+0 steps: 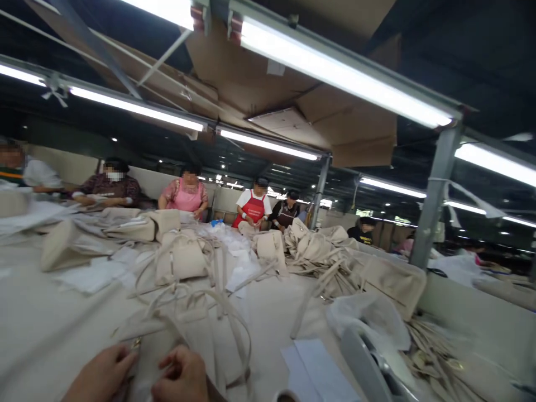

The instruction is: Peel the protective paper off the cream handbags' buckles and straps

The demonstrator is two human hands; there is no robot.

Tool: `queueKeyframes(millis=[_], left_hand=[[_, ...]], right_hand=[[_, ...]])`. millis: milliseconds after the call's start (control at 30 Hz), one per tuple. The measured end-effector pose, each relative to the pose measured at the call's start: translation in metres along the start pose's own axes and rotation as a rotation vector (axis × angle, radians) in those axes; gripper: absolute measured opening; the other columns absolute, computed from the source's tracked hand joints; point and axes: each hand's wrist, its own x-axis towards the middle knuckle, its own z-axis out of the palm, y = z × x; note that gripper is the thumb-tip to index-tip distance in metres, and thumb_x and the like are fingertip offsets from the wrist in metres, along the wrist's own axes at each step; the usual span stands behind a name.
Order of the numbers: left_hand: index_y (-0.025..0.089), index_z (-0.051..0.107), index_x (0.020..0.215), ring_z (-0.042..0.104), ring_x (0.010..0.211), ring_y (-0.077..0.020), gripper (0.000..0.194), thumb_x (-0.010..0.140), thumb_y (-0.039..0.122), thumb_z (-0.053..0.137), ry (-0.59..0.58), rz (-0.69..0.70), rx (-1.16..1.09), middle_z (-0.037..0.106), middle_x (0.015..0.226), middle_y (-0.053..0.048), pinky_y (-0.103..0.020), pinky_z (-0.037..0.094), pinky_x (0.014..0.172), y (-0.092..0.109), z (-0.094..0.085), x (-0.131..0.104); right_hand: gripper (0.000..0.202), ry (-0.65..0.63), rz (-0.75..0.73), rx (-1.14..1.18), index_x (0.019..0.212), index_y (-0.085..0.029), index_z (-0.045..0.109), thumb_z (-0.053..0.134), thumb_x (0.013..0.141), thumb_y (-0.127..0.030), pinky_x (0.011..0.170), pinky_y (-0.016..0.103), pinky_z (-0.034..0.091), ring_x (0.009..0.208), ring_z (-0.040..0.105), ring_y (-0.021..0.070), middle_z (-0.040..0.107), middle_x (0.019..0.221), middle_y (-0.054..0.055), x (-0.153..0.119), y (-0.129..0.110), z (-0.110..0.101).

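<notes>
At the bottom of the head view, my left hand (103, 373) pinches the edge of a beige handbag (153, 340) beside a small gold-coloured metal fitting (136, 343). My right hand (183, 374) is close by on the right, its fingers curled together over the bag; whatever they hold is hidden. A beige strap passes behind the right hand. More beige bag parts with looped straps (234, 324) lie just beyond both hands.
Beige bags (182, 259) and a heap of straps (318, 251) cover the far table. White paper sheets (316, 368), a grey holder (364, 363) and a plastic bag (371, 315) lie right. Several co-workers sit opposite. A metal post (438, 190) stands right, under lamps.
</notes>
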Motion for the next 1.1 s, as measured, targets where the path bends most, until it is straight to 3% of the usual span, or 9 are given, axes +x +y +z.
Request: queueKeyframes(millis=[100, 167, 300, 467, 700, 900, 1100], left_hand=[[0.020, 0.045, 0.044, 0.055, 0.061, -0.0202, 0.030, 0.074, 0.019, 0.050, -0.082, -0.041, -0.127, 0.052, 0.046, 0.001, -0.025, 0.036, 0.060, 0.022, -0.019, -0.021], [0.019, 0.049, 0.048, 0.052, 0.055, -0.0165, 0.028, 0.076, 0.018, 0.051, -0.092, -0.126, -0.156, 0.048, 0.044, 0.002, -0.023, 0.035, 0.056, 0.027, -0.020, -0.021], [0.016, 0.054, 0.055, 0.044, 0.042, -0.0114, 0.019, 0.074, 0.015, 0.055, -0.118, -0.257, -0.269, 0.044, 0.040, 0.005, -0.021, 0.031, 0.046, 0.012, -0.014, -0.010], [0.015, 0.054, 0.056, 0.037, 0.035, -0.0080, 0.016, 0.069, 0.011, 0.061, -0.110, -0.265, -0.424, 0.044, 0.038, 0.006, -0.019, 0.026, 0.040, 0.005, -0.010, -0.015], [0.014, 0.060, 0.059, 0.048, 0.045, -0.0083, 0.011, 0.064, 0.004, 0.062, 0.026, -0.232, -0.500, 0.056, 0.049, 0.004, -0.018, 0.035, 0.046, 0.001, 0.001, -0.018], [0.014, 0.066, 0.067, 0.058, 0.056, -0.0137, 0.005, 0.063, 0.012, 0.069, 0.106, -0.229, -0.436, 0.062, 0.055, 0.002, -0.021, 0.043, 0.054, -0.005, 0.011, -0.019], [0.016, 0.062, 0.069, 0.062, 0.068, -0.0174, 0.011, 0.062, 0.015, 0.071, 0.138, -0.238, -0.373, 0.063, 0.061, 0.001, -0.023, 0.044, 0.061, -0.002, 0.006, -0.023]], right_hand=[[0.028, -0.022, -0.005, 0.031, 0.070, -0.020, 0.063, 0.054, 0.046, -0.007, 0.045, 0.022, 0.034, 0.044, 0.047, 0.0121, 0.050, 0.046, -0.009, -0.009, -0.017, -0.001], [0.023, -0.036, 0.008, 0.072, 0.071, -0.020, 0.060, 0.057, 0.049, -0.013, 0.045, 0.022, 0.034, 0.044, 0.047, 0.0118, 0.052, 0.045, -0.009, -0.004, -0.019, -0.001], [0.023, -0.088, 0.076, 0.149, 0.072, -0.021, 0.057, 0.064, 0.051, -0.028, 0.043, 0.023, 0.038, 0.043, 0.050, 0.0132, 0.057, 0.046, -0.006, 0.014, -0.007, 0.008], [0.033, -0.073, 0.128, 0.283, 0.076, -0.021, 0.055, 0.067, 0.049, -0.035, 0.047, 0.027, 0.049, 0.048, 0.056, 0.0156, 0.059, 0.049, -0.005, 0.019, -0.001, 0.027], [0.040, -0.081, 0.168, 0.430, 0.077, -0.021, 0.054, 0.074, 0.045, -0.033, 0.048, 0.026, 0.051, 0.049, 0.060, 0.0166, 0.063, 0.049, -0.004, 0.023, -0.001, 0.039], [0.048, -0.093, 0.179, 0.524, 0.085, -0.019, 0.054, 0.079, 0.047, -0.035, 0.053, 0.028, 0.054, 0.056, 0.065, 0.0183, 0.069, 0.060, -0.001, 0.021, 0.003, 0.042], [0.053, -0.059, 0.197, 0.536, 0.086, -0.019, 0.054, 0.080, 0.041, -0.027, 0.047, 0.027, 0.051, 0.048, 0.060, 0.0165, 0.067, 0.054, -0.003, 0.027, -0.001, 0.048]])
